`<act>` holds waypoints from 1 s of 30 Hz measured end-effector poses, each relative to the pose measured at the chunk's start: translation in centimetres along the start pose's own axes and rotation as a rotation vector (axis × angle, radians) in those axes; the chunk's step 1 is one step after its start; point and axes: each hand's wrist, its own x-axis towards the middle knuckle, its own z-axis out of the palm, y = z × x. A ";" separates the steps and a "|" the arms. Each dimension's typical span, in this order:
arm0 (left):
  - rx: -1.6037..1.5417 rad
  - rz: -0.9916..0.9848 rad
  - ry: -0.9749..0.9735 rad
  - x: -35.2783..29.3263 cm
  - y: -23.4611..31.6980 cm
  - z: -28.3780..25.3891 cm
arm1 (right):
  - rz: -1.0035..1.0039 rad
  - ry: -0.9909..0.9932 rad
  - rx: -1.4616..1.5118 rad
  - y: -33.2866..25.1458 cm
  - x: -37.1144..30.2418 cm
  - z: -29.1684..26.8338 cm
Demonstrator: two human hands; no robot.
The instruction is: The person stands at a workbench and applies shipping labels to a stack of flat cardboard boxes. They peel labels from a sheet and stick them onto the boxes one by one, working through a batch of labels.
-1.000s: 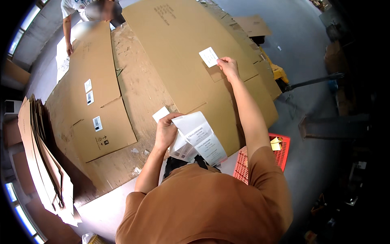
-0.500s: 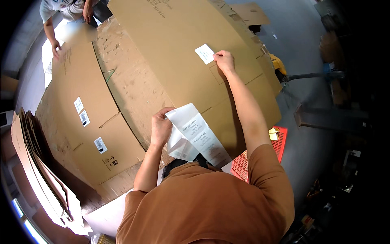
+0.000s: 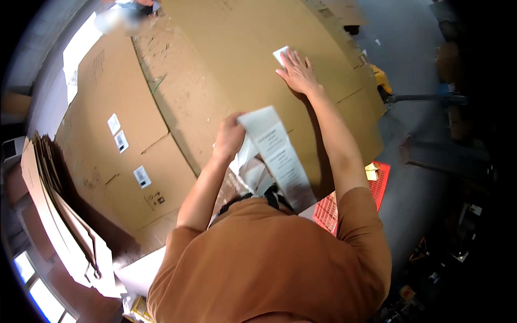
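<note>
Two bare hands going here, and from where I'm standing they're doing pretty different things. Right arm is stretched way out, elbow nearly straight, and the right hand (image 3: 299, 75) is palm down on a big brown cardboard sheet (image 3: 253, 75), fingers spread wide with the thumb poking out to the left. Under those fingers there's a white label (image 3: 279, 54) lying on the board; only a bit of it sticks out at the left of the fingertips, the rest is covered. The left hand (image 3: 230, 137) is nearer the body, forearm angled forward and a little inward, fingers closed on the top end of a long white label strip (image 3: 277, 151). The strip slopes down to the right of that hand, back toward the waist. Can't really tell how the thumb sits on it. Left of the left hand is another cardboard board (image 3: 97, 167) with three small white stickers (image 3: 142, 176) on it, and further out that way a bunch of flattened cartons (image 3: 59, 215) leaning together. Back behind the right hand, just beside the upper arm, sits a red plastic basket (image 3: 381, 185) with something yellowish in it.
</note>
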 end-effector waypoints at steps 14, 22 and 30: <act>-0.586 -0.046 -0.093 1.9 3.6 6.4 | 0.122 0.054 0.751 -17.0 -24.2 -7.4; -0.297 0.225 -0.105 -0.5 7.0 7.9 | 0.125 0.533 1.203 -13.6 -27.1 -7.8; -0.025 0.476 -0.322 -6.2 9.8 0.8 | 0.172 0.761 1.596 -3.4 -40.5 -21.1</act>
